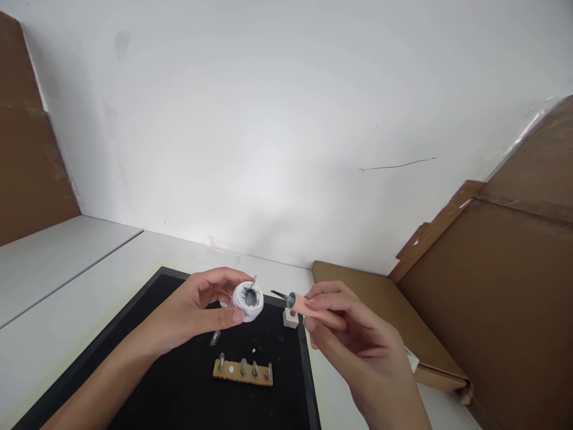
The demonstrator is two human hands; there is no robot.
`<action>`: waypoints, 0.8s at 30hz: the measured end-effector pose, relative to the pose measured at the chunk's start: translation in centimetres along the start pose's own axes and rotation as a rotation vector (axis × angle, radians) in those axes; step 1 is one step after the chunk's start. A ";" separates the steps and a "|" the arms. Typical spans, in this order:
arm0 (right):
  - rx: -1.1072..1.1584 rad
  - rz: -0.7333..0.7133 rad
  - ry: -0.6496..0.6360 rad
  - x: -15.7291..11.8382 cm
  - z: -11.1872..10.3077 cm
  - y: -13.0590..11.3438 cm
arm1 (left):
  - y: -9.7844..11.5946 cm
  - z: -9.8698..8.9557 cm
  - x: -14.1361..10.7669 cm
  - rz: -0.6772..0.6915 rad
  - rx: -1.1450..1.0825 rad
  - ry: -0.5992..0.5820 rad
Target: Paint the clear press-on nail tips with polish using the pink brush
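In my left hand (210,301) is a round white, roll-like thing (254,311) with a ragged grey hollow in its middle. The thumb presses its near side, and the other fingers pass behind it. A small clear piece (255,279) sticks up at its top rim. My right hand (353,328) grips a peach-coloured tube-shaped handle (320,312), whose grey round end faces left. From that end a thin dark tip (278,294), like a small brush, points towards the white thing without touching it. Below the handle's end stands a small white block (290,318).
A tan strip (237,373) holding several upright clear pieces lies on the black mat (179,358). A loose clear piece (215,338) lies behind it. To the right is a flat cardboard box (358,286); brown cardboard panels stand at both sides, before a white wall (268,119).
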State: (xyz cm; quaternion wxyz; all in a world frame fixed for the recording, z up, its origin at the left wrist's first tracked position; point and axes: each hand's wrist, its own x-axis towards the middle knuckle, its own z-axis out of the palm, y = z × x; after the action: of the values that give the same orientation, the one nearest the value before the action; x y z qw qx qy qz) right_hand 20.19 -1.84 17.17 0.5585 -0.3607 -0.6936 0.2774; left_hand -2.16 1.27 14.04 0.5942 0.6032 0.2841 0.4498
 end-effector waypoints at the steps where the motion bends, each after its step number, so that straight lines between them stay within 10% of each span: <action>1: -0.024 -0.028 -0.020 -0.1 -0.1 -0.1 | 0.0 0.0 0.0 0.010 0.017 0.004; 24: -0.461 -0.290 0.074 -2.2 3.2 -0.6 | -0.6 0.5 0.4 0.017 0.061 -0.037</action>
State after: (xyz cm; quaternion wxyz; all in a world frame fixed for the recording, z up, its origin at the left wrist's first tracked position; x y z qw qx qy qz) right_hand 17.20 -3.91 15.69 0.5205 -0.3852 -0.7619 0.0160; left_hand -1.43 1.47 13.63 0.5768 0.6315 0.2815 0.4350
